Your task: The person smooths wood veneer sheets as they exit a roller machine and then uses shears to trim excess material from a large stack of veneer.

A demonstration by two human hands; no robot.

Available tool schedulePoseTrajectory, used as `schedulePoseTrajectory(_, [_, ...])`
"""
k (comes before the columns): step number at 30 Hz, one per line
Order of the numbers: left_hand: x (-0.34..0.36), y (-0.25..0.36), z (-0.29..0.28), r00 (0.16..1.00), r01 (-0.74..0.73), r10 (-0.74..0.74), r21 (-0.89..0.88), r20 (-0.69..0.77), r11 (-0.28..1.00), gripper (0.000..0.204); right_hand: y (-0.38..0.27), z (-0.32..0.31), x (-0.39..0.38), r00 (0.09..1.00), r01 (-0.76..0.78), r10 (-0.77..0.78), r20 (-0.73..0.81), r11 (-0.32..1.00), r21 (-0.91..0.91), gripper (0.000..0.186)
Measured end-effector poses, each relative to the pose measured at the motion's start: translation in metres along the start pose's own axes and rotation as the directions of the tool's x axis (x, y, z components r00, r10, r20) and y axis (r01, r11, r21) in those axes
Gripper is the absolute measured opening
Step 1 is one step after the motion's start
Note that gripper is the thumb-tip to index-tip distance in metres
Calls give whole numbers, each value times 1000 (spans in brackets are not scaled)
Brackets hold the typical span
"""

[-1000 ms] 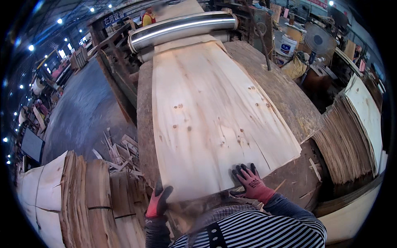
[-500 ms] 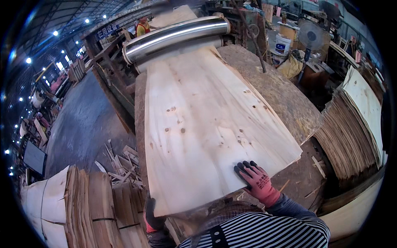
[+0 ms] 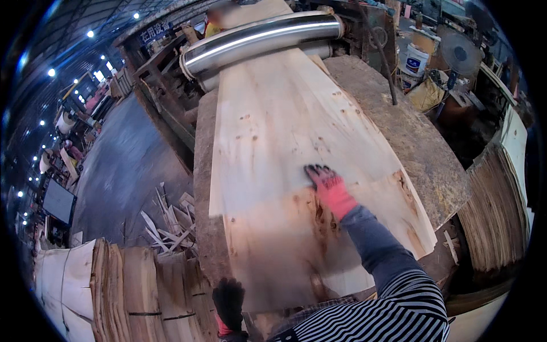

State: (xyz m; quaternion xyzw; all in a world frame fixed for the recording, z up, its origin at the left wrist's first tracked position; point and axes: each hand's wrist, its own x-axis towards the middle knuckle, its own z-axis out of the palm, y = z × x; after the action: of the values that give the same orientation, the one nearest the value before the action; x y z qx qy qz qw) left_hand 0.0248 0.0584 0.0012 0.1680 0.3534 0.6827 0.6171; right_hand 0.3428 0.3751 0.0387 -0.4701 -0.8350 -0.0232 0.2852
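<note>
My right hand [image 3: 330,191], in a pink glove with dark fingertips, lies open and flat on a pale wood veneer sheet [image 3: 273,131], near its trailing edge. The far end of this sheet reaches a shiny metal roller [image 3: 265,43]. Under it a second veneer sheet [image 3: 268,245] shows, with brown knots and dark streaks. My left hand [image 3: 229,305], in a dark glove with a pink cuff, is beside the near left corner of the lower sheet. Its fingers point forward, slightly apart, and nothing shows in them.
The sheets rest on a worn brown table [image 3: 413,142]. Veneer stacks stand at the right [image 3: 496,211] and the lower left [image 3: 122,285]. Wood scraps [image 3: 171,222] litter the floor at left. A fan [image 3: 460,57] and a white bucket [image 3: 414,61] stand far right. Beyond the roller is another person [image 3: 213,27].
The top sheet has slid forward toward the roller, uncovering the knotted sheet below. My right hand has moved forward with it. My left hand has come away from the top sheet's near corner.
</note>
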Motion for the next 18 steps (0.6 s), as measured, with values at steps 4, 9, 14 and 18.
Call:
schedulePoseTrajectory(4, [-9,-8,-9,982,-162,119,345,144,925,41,27,33,42,999,3,3,44,992,-124,50])
schedulePoseTrajectory(9, [-23,-23,23,915,-87,377,843,-143,531,40,-15,21,18,996,32,-26,90,998,-61,62])
schedulePoseTrajectory(14, [-20,-33,28,958,83,277,997,-80,2,58,-26,-53,-72,976,4,3,219,1000,-29,70])
schedulePoseTrajectory(18, [-20,-41,5,967,140,223,988,-121,-69,69,-34,-87,-144,953,-170,200,227,975,-145,73])
